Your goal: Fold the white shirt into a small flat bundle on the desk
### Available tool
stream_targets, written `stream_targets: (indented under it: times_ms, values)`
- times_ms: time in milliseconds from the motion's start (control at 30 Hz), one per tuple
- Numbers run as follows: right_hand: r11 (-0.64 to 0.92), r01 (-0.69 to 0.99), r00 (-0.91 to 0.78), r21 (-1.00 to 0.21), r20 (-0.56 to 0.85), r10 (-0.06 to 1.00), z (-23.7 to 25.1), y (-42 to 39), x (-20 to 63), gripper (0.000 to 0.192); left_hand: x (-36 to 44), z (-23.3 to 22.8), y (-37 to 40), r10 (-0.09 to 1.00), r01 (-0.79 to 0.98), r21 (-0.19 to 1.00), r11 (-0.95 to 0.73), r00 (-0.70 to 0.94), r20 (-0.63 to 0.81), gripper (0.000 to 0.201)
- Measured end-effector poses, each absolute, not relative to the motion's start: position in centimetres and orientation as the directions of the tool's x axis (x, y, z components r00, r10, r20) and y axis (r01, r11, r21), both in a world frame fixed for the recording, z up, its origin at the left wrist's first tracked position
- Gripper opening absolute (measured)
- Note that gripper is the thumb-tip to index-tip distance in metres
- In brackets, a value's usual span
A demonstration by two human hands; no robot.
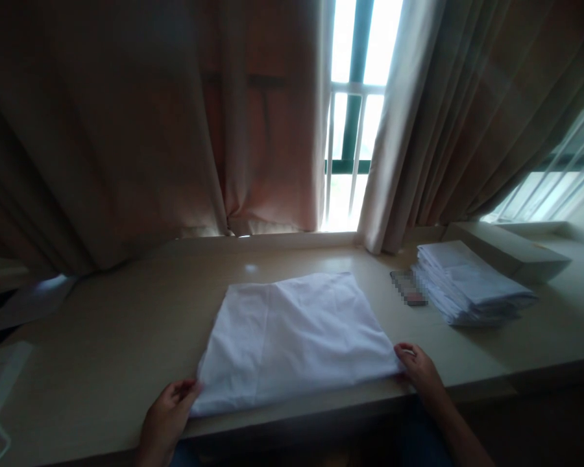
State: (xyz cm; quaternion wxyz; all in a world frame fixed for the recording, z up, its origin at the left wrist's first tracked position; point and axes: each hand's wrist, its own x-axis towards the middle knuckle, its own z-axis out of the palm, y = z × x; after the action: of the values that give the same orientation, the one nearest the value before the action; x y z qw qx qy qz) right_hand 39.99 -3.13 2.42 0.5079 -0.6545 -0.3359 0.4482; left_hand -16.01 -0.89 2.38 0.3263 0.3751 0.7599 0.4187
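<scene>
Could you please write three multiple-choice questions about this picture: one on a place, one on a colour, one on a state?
1. Where does the stack of folded cloths lie?
A. on the table, to the right of the flat cloth
B. on the floor
C. on top of the flat cloth

2. What colour is the flat cloth?
A. red
B. white
C. black

3. How do the hands meet the flat cloth?
A. both lift it high in the air
B. only one hand touches it
C. each hand is at a near corner while it lies on the table

Answers: 1 A, the stack rests on the table near the right curtain. 2 B, the cloth is plainly white. 3 C, the left hand is at the near left corner and the right hand at the near right one, cloth flat.
</scene>
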Motion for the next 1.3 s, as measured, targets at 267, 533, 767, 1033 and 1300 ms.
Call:
stream_targets:
  times_ms: [267,533,767,1033,1300]
  values:
    - [-0.202,0.127,0.495,-0.971,-0.115,0.861,3.5,-3.7,39.7,0.043,-15.4,3.3,-0.6,0.844,0.463,0.798,0.386,-0.527,-0.102,0.047]
    - [-0.334,0.385,0.640,-0.861,-0.012,0.769,2.3,-4.3,41.0,0.036,-13.5,2.6,1.0,0.906,0.543,0.788,0.291,-0.420,-0.046,0.044]
    - [-0.076,0.902,0.308,-0.425,0.511,0.802,5.1,-1.7,37.4,0.034,-13.1,2.2,0.5,0.910,0.569,0.762,0.310,-0.411,-0.063,0.048]
    - [0.410,0.846,-0.285,-0.340,0.361,0.888,12.4,11.6,21.6,0.018,-12.1,3.8,-1.6,0.869,0.591,0.708,0.387,-0.491,-0.065,0.045]
    - [0.425,0.854,-0.410,-0.301,0.116,0.905,10.5,23.2,7.8,0.030,-11.8,3.8,-2.8,0.885,0.502,0.770,0.394,-0.435,-0.169,0.032]
